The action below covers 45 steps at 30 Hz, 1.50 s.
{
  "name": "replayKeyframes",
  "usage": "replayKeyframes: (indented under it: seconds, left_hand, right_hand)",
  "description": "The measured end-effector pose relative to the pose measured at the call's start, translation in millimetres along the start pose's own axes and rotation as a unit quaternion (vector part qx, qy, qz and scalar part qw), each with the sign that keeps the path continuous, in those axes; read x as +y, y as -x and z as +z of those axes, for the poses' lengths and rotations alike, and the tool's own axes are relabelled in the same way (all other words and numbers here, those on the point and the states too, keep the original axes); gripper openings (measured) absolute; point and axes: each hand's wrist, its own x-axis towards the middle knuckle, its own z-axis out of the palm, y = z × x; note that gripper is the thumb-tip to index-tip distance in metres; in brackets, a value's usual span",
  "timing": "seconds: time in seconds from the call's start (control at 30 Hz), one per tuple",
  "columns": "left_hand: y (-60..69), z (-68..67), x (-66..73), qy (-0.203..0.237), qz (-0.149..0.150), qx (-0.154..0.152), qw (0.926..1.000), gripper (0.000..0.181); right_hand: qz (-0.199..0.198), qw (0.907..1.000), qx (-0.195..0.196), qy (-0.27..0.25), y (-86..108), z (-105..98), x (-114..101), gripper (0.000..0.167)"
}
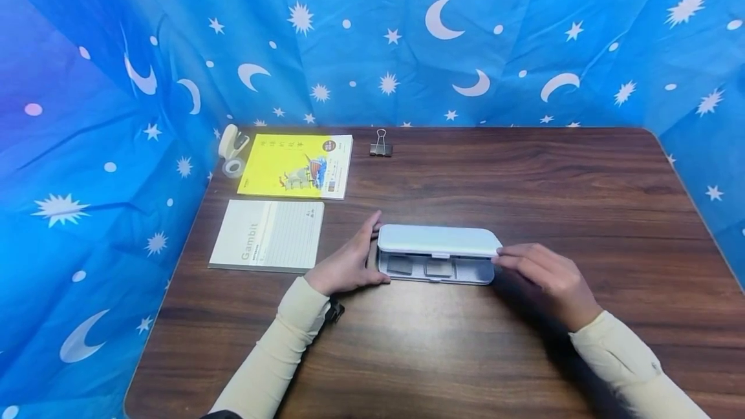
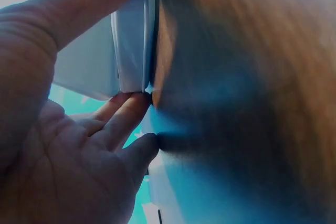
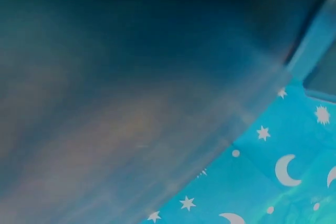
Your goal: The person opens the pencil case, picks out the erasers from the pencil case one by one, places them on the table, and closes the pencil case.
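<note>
One case (image 1: 438, 253): lying lengthwise on the table (image 1: 582, 212), its lid (image 1: 436, 238) tilted partway up and grey pieces (image 1: 399, 266) showing inside.
Left hand (image 1: 349, 260): grips the case's left end, thumb at the near corner and fingers at the far one, apparently to keep the base from sliding.
Right hand (image 1: 550, 280): pinches the lid at the case's right end, a hold that probably lets the lid swing while leaving the front uncovered; the right wrist view does not show the fingers.
Lid: hinged side seemingly away from the person, so the gap faces them; it hides the rear of the case's interior.
Notebook (image 1: 262, 235): left of the case, just past the left hand, perhaps limiting that hand's room outward.
Book (image 1: 291, 167): yellow, beyond and left of the case.
Stapler (image 1: 229, 139) and tape (image 1: 234, 175): farther left of the case, beside the book.
Clip (image 1: 381, 149): beyond the case's left end, well apart.
Curtain (image 1: 372, 31): star-and-moon print, behind the case at the table's far edge.
</note>
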Motion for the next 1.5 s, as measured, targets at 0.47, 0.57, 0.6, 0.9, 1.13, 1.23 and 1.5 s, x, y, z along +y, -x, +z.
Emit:
replayKeyframes:
  seconds: [0.47,0.57,0.6,0.9,1.13,1.23,1.5]
  left_hand:
    - [-1.5,1.1,-0.2,0.017,0.004,0.011,0.9998,0.135]
    - [-2.3,2.7,-4.3,0.017,0.012,0.014,0.9997,0.134]
    - [-2.9,3.9,-7.7,0.015,0.02,0.017,0.9996,0.134]
    - [-1.2,1.8,-0.2,0.008,-0.001,0.009,0.9999,0.13]
    - [-0.4,2.2,-1.6,0.003,0.012,0.013,0.9998,0.126]
    - [1.3,2.2,-1.7,-0.001,0.021,0.016,0.9997,0.122]
    - [3.0,3.3,-3.5,-0.009,0.017,0.019,0.9996,0.121]
  right_hand:
    - [0.283,0.9575,-0.013,0.054,-36.3,16.3,56.5,0.018]
    - [0.372,0.9264,-0.036,0.042,-43.5,23.1,68.9,0.011]
    - [0.398,0.9158,-0.044,0.036,-44.8,25.0,73.1,0.009]
    - [0.53,0.8365,-0.134,-0.039,-39.2,36.3,105.0,0.018]
    - [0.566,0.8035,-0.174,-0.063,-35.4,48.5,116.5,0.02]
    - [0.565,0.8029,-0.182,-0.056,-35.0,50.9,117.5,0.019]
    - [0.548,0.8269,-0.117,-0.054,-39.0,34.8,98.7,0.031]
